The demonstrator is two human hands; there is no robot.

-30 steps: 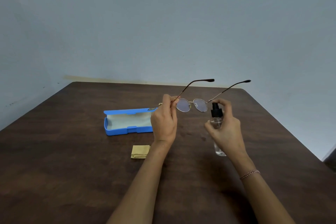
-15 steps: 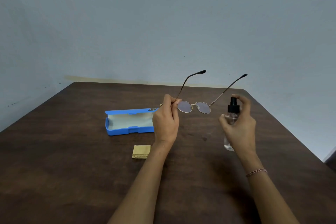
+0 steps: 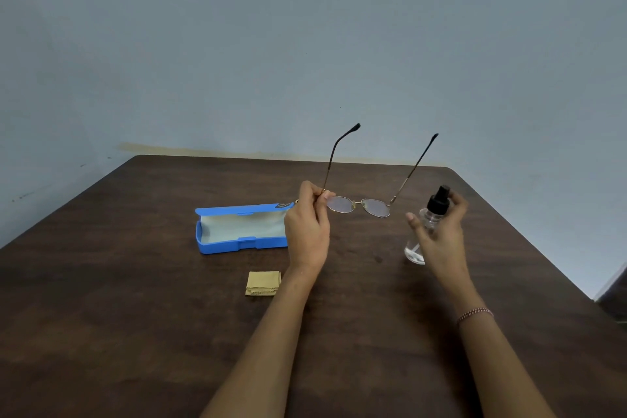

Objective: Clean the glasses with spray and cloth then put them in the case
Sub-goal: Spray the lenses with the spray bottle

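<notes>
Left hand (image 3: pixel 307 234) pinched the glasses (image 3: pixel 358 205) at a hinge; right hand (image 3: pixel 441 241) gripped the spray bottle (image 3: pixel 428 218) — drawn rightward, away from the lenses. Spraying apparently done — cloth (image 3: pixel 263 283) next.

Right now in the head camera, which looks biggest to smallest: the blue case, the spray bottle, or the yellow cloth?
1. blue case
2. spray bottle, partly hidden by the right hand, so less sure
3. yellow cloth
</notes>
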